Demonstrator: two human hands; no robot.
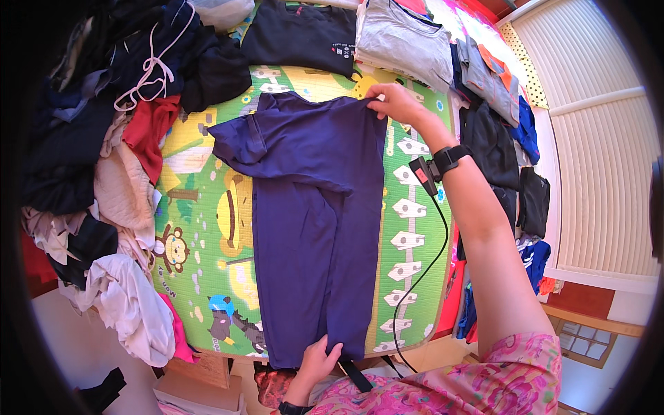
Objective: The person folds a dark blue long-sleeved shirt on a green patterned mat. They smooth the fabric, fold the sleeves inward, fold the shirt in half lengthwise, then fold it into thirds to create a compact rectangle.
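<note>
A dark purple-blue garment (pixel 311 218) with a short sleeve lies lengthwise on a patterned mat (pixel 207 290). Its sleeve points left, and a long fold runs down its lower half. At its upper right corner, my right hand (pixel 391 104) pinches the fabric between thumb and fingers. My left hand (pixel 317 360) holds the bottom edge near the front rim of the mat. A black strap with a small device (pixel 428 174) is on my right wrist, and a black cable (pixel 433 259) hangs from it.
Loose clothes are heaped at the left, including a red cloth (pixel 150 135) and a white garment (pixel 129 311). Along the far side lie a folded black shirt (pixel 301 36) and grey shirts (pixel 404 41). More folded clothes (pixel 490 140) line the right, beside a pleated cream panel (pixel 607 181).
</note>
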